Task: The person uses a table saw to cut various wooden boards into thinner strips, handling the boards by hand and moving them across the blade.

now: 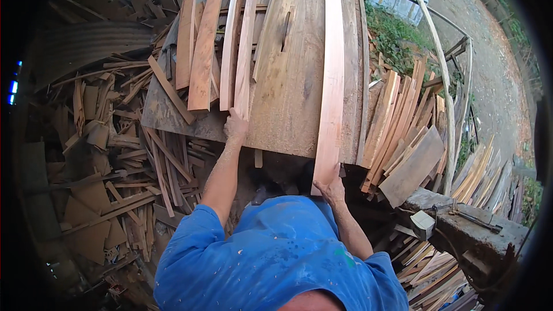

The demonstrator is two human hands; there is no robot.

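Note:
A long reddish plank (332,80) lies lengthwise on the wooden saw table (294,98), to the right of the blade slot (285,31). My right hand (330,186) grips the plank's near end, which overhangs the table's front edge. My left hand (235,126) rests on the near end of a narrow pale strip (244,46) lying left of the slot. More planks (203,46), reddish and pale, lie side by side on the table's left part.
Heaps of wood offcuts (115,155) cover the ground at left. A stack of cut boards (403,132) leans at the table's right. A rough beam (461,227) with a small block sits at lower right. A dirt path (495,69) runs beyond.

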